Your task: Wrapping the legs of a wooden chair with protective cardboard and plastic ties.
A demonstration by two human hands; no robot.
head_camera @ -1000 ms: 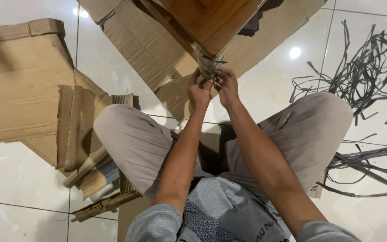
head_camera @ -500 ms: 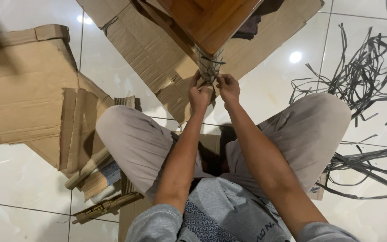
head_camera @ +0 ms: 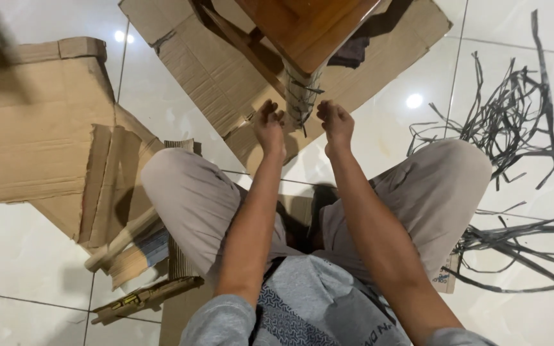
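Note:
A wooden table leg (head_camera: pixel 302 96), wrapped in cardboard and bound with thin dark straps, stands under the brown wooden tabletop (head_camera: pixel 302 25). My left hand (head_camera: pixel 269 123) hovers just left of the wrapped leg and my right hand (head_camera: pixel 340 122) just right of it. Both have loosely curled, spread fingers, and I see nothing in either. Neither hand touches the leg. I sit cross-legged on the floor in beige trousers (head_camera: pixel 193 198), close to the leg.
Flattened cardboard (head_camera: pixel 193 64) lies under the table, and a big torn cardboard box (head_camera: pixel 33 128) lies at the left. Cardboard scraps and a rolled tube (head_camera: pixel 123 240) sit by my left knee. A tangle of black plastic strapping (head_camera: pixel 514 109) covers the white tiles at the right.
Both hands were pinched together on the straps around the leg. They have now let go and moved apart, one to each side of it.

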